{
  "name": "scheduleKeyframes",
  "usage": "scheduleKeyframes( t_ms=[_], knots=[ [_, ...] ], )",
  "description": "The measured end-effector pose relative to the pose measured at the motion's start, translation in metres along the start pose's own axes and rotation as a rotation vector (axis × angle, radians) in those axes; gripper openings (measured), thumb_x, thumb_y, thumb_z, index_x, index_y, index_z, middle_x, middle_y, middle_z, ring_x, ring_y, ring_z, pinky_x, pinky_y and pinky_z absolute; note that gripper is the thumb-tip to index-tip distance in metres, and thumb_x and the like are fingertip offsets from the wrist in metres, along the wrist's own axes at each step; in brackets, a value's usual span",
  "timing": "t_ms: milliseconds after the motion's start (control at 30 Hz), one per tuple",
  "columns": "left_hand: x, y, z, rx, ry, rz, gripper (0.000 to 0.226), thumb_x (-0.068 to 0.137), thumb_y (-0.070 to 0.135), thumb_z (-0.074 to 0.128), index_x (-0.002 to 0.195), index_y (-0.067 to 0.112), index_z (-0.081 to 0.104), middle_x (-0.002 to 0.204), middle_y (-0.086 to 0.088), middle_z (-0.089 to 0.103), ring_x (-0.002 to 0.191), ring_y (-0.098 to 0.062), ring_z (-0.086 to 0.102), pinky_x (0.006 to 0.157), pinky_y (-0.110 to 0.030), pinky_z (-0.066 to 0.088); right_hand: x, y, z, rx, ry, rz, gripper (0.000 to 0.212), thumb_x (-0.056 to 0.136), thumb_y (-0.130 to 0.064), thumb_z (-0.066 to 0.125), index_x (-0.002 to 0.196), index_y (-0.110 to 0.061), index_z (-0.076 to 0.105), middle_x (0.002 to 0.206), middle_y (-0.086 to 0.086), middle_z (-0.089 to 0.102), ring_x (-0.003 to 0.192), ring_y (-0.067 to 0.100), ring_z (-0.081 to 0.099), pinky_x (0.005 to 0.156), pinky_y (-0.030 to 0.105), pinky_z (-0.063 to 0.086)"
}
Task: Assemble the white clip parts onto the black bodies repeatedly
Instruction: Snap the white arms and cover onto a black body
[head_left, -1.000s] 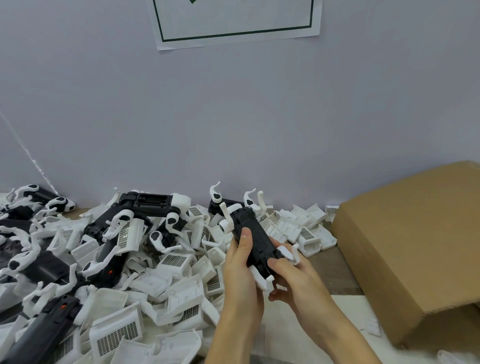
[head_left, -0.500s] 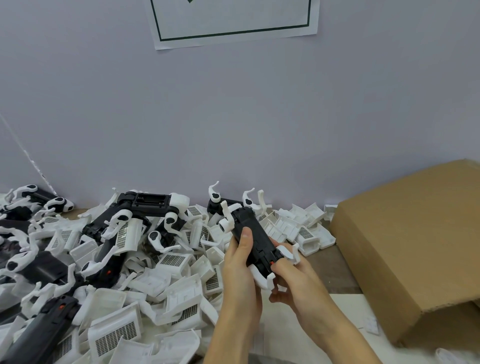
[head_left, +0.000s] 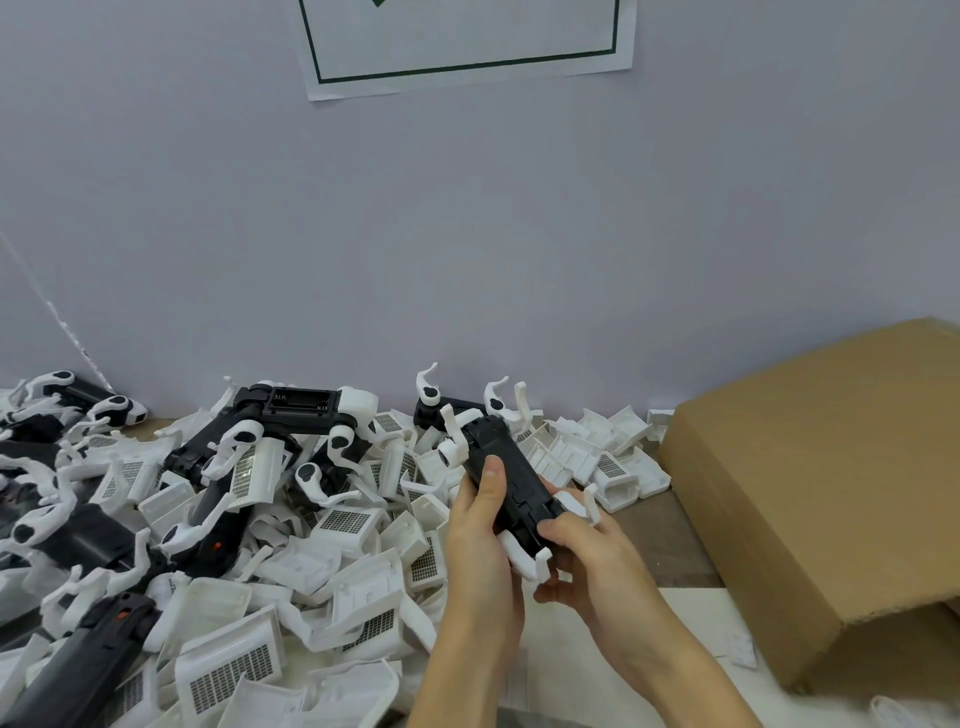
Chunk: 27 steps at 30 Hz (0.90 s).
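Now you are gripping the long black plastic body (head_left: 506, 480) in both hands.
Your left hand (head_left: 480, 551) is wrapping its side; your right hand (head_left: 592, 558) is pinching the near end's curved white plastic clip (head_left: 527, 558).

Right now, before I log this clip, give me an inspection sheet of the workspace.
Surface: wooden table, bare strip near the box; white sheet under the hands.
Job's things: black body held in both hands, white clips at its ends.
Clutter: heap of white parts and more black bodies across the left.
Grippers: left hand grips the body's side; right hand holds its near end.
Cables: nothing seen.
Surroundings: cardboard box at right; grey wall with a paper sign.
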<state>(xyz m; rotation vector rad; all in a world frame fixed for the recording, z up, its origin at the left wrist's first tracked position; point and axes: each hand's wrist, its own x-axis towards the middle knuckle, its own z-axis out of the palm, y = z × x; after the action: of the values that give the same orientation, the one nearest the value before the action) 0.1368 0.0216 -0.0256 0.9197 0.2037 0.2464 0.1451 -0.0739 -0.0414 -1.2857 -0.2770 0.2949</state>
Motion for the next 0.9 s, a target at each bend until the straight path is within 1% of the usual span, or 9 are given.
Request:
scheduleKeyframes(
  t_ms=[200,433,500,600,667,733,767,833,900],
  knots=[
    [0.001,0.0,0.0,0.008,0.003,0.018,0.064,0.075,0.047,0.062,0.126,0.008,0.064,0.098,-0.013,0.07,0.094,-0.032,0.064,0.078,-0.042,0.046,-0.001,0.001,-0.001,-0.012,0.011,0.021,0.03,0.069,-0.027,0.056,0.092,-0.03,0.076,0.071,-0.004,0.06,0.062,0.011,0.049,0.062,0.03,0.049],
    [-0.002,0.002,0.003,0.022,-0.016,0.024,0.072,0.078,0.046,0.062,0.131,-0.002,0.057,0.107,-0.021,0.066,0.101,-0.035,0.063,0.098,-0.053,0.047,-0.003,-0.007,0.002,-0.063,0.039,0.056,0.021,0.069,-0.03,0.054,0.064,-0.042,0.07,0.054,-0.013,0.053,0.049,0.004,0.046,0.059,0.031,0.042],
    [-0.003,0.003,0.003,0.016,-0.023,0.019,0.073,0.078,0.047,0.062,0.132,-0.002,0.057,0.105,-0.023,0.065,0.099,-0.036,0.063,0.093,-0.054,0.048,-0.004,-0.007,0.001,-0.04,0.031,0.052,0.018,0.069,-0.03,0.057,0.079,-0.037,0.07,0.058,-0.01,0.056,0.051,0.005,0.048,0.059,0.03,0.042],
    [-0.003,0.008,0.0,-0.026,-0.052,0.017,0.075,0.079,0.051,0.06,0.132,-0.002,0.056,0.104,-0.022,0.068,0.094,-0.037,0.064,0.075,-0.041,0.055,-0.006,-0.009,-0.004,0.023,-0.124,0.018,0.046,0.069,-0.032,0.06,0.113,-0.031,0.071,0.086,0.0,0.069,0.071,0.009,0.057,0.065,0.03,0.046],
    [-0.001,0.014,-0.004,-0.065,-0.052,0.046,0.076,0.08,0.05,0.061,0.134,-0.003,0.055,0.113,-0.019,0.07,0.102,-0.039,0.066,0.089,-0.047,0.057,-0.007,-0.013,-0.009,0.078,-0.133,-0.018,0.054,0.066,-0.028,0.056,0.118,-0.027,0.07,0.1,0.008,0.072,0.082,0.013,0.063,0.068,0.03,0.048],
    [0.001,0.023,-0.007,-0.116,-0.02,0.111,0.068,0.079,0.044,0.065,0.132,0.002,0.057,0.111,-0.016,0.074,0.107,-0.033,0.068,0.102,-0.053,0.05,-0.004,-0.014,-0.012,0.087,0.056,-0.027,0.044,0.076,-0.014,0.05,0.116,-0.019,0.07,0.096,0.011,0.072,0.081,0.018,0.066,0.064,0.03,0.048],
    [0.003,0.026,-0.009,-0.143,-0.012,0.15,0.06,0.079,0.04,0.068,0.126,0.004,0.061,0.103,-0.014,0.075,0.101,-0.027,0.072,0.098,-0.048,0.053,-0.002,-0.013,-0.013,0.01,0.177,-0.034,0.037,0.085,-0.005,0.049,0.113,-0.019,0.069,0.093,0.007,0.073,0.079,0.016,0.066,0.064,0.03,0.049],
    [0.007,0.03,-0.011,-0.209,0.008,0.198,0.038,0.075,0.036,0.074,0.104,0.011,0.067,0.078,-0.006,0.071,0.073,-0.018,0.072,0.073,-0.032,0.059,0.001,-0.006,-0.017,-0.301,0.33,-0.046,0.037,0.092,0.001,0.051,0.108,-0.028,0.068,0.091,-0.002,0.072,0.077,0.007,0.063,0.066,0.021,0.049],
    [0.009,0.03,-0.011,-0.225,0.093,0.196,0.035,0.07,0.038,0.078,0.092,0.015,0.064,0.061,0.0,0.06,0.052,-0.012,0.061,0.055,-0.026,0.055,0.0,0.0,-0.018,-0.651,0.324,-0.08,0.029,0.09,-0.011,0.065,0.11,-0.032,0.063,0.099,-0.008,0.065,0.085,0.002,0.059,0.073,0.014,0.046]
  ],
)
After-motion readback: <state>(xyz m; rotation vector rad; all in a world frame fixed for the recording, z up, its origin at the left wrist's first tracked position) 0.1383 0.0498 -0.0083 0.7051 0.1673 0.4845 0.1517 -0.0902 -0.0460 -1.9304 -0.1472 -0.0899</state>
